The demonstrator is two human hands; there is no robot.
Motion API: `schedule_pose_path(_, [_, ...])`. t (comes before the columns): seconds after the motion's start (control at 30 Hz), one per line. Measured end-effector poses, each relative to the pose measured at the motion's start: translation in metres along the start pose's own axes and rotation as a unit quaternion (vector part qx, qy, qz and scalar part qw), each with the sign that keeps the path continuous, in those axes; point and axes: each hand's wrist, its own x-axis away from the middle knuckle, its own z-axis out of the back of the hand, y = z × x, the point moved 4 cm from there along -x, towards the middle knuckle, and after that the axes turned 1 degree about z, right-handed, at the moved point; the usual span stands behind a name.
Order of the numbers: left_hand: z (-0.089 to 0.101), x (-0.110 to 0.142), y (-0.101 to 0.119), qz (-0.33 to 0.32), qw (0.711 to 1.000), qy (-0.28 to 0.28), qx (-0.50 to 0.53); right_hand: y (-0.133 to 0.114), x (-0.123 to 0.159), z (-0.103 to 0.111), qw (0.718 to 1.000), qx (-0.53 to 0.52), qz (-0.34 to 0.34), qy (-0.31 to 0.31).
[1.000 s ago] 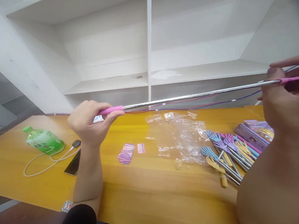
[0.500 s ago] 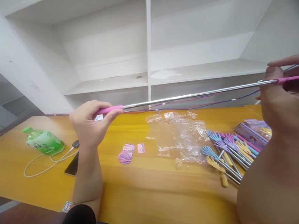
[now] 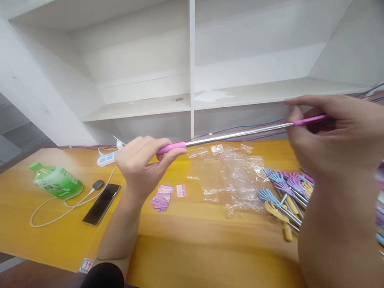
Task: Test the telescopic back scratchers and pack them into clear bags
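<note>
**Metal rod (image 3: pixel 237 135) held at both ends**

The left hand (image 3: pixel 144 165) is closed around its pink handle (image 3: pixel 176 147). The rod spans the air above the table (image 3: pixel 199 244). The right hand (image 3: pixel 343 138), partly curled, grips its other pink end (image 3: pixel 310 120).

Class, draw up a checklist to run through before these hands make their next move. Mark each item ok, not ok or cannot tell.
1. Metal rod held above the table: ok.
2. Left hand gripping the pink handle: ok.
3. Right hand holding the pink part at the other end: ok.
4. Tip at that end undamaged: cannot tell; the right hand hides it.
5. Cards all in one pile: not ok; a single card lies beside the card pile.
6. Clear bags lying apart from both hands: ok.
</note>
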Motion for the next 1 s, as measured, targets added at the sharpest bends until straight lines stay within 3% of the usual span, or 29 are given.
schedule_pose_path(0.07, [-0.004, 0.001, 0.002, 0.015, 1.0, 0.0, 0.007, -0.018, -0.001, -0.003, 0.998, -0.019, 0.046, 0.042])
schedule_pose_path(0.13, [-0.005, 0.001, 0.002, 0.027, 1.0, 0.0, 0.014, -0.024, 0.0, -0.004, 0.998, -0.017, 0.051, 0.044])
schedule_pose_path(0.37, [-0.008, 0.003, 0.007, 0.059, 0.998, -0.01, 0.027, -0.013, 0.001, 0.003, 1.0, 0.028, -0.007, 0.01])
schedule_pose_path(0.57, [-0.008, 0.005, 0.011, 0.079, 0.996, -0.017, 0.023, -0.022, 0.0, 0.002, 0.998, 0.019, 0.034, 0.038])
schedule_pose_path(0.77, [-0.004, 0.003, 0.018, 0.086, 0.996, -0.018, 0.023, -0.02, -0.002, 0.006, 0.999, 0.017, 0.024, 0.039])
schedule_pose_path(0.87, [-0.012, 0.007, 0.027, 0.083, 0.995, -0.022, 0.044, -0.037, 0.002, 0.003, 0.998, 0.002, 0.052, 0.023])
schedule_pose_path(1.0, [-0.027, 0.015, 0.039, 0.08, 0.993, -0.042, 0.076, -0.081, 0.018, -0.011, 0.995, -0.026, 0.075, -0.061])
